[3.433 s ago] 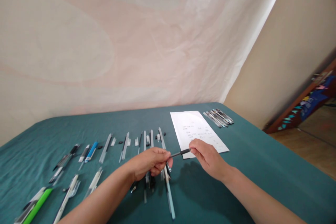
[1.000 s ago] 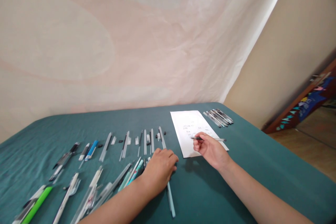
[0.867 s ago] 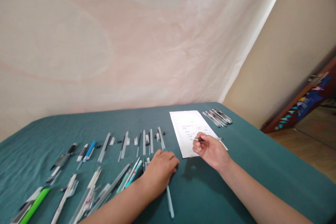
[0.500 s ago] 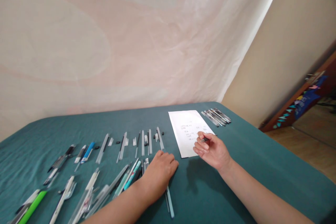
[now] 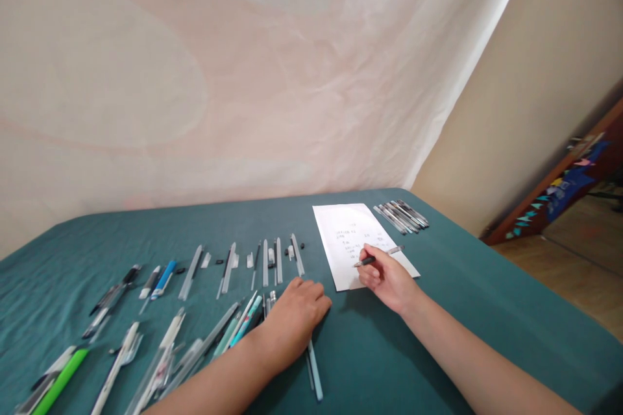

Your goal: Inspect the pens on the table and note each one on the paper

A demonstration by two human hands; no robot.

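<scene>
My right hand [image 5: 387, 279] grips a slim dark pen [image 5: 378, 257] in a writing hold, its tip down on a white sheet of paper [image 5: 350, 233] with some handwriting. My left hand [image 5: 294, 314] rests palm down on the green cloth, fingers curled loosely over a bunch of pens [image 5: 238, 327], with a pale blue pen [image 5: 314, 376] sticking out beneath it toward me. Whether it grips any of them is hidden.
A table covered in teal cloth [image 5: 462, 311] holds rows of pens and pen parts [image 5: 228, 266] at the left and middle. A neat group of dark pens [image 5: 402, 215] lies beyond the paper. A cream sheet hangs behind; the floor shows at right.
Both hands held one pen together at first. Since then the left hand has settled on the pens, and the right hand has turned the pen and lowered its tip onto the paper.
</scene>
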